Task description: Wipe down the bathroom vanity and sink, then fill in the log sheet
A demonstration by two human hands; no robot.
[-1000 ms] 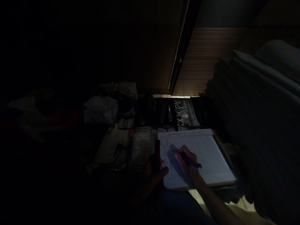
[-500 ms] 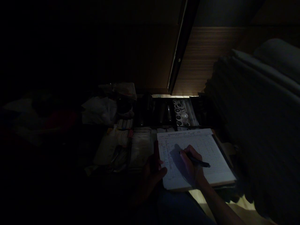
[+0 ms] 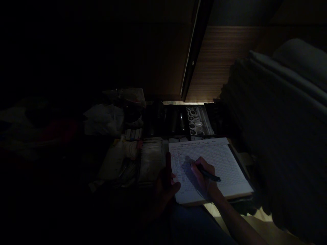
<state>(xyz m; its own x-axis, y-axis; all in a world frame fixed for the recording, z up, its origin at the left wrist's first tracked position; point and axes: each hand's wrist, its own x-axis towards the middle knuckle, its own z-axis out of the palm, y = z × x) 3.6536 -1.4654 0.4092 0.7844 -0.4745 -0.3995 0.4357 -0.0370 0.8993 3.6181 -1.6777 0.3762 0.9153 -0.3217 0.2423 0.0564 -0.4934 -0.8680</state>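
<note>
A sheet of paper printed with a fine grid [image 3: 230, 173] lies on a stack or board, tilted in front of me. My right hand [image 3: 205, 175] rests over its left half, fingers pinched round a dark pen [image 3: 212, 176] whose tip points up and left towards the sheet. At the paper's left edge my left hand [image 3: 166, 189] is curled round a narrow dark red object [image 3: 168, 166], its thumb close to the sheet's lower left corner. Deep shadow hides most of the left hand, and what the red object is cannot be made out.
Behind the paper is a drawer with dark bottles [image 3: 182, 120], a clear bag of round items [image 3: 195, 120], a row of packets [image 3: 151, 156] and a pale bottle [image 3: 112, 163]. A thick pile of folded cloth [image 3: 270, 112] rises at right. Wood panelling [image 3: 219, 61] stands behind.
The right hand with the pen has moved slightly left across the sheet. The whole view has shifted a little; the left hand keeps its place at the paper's edge.
</note>
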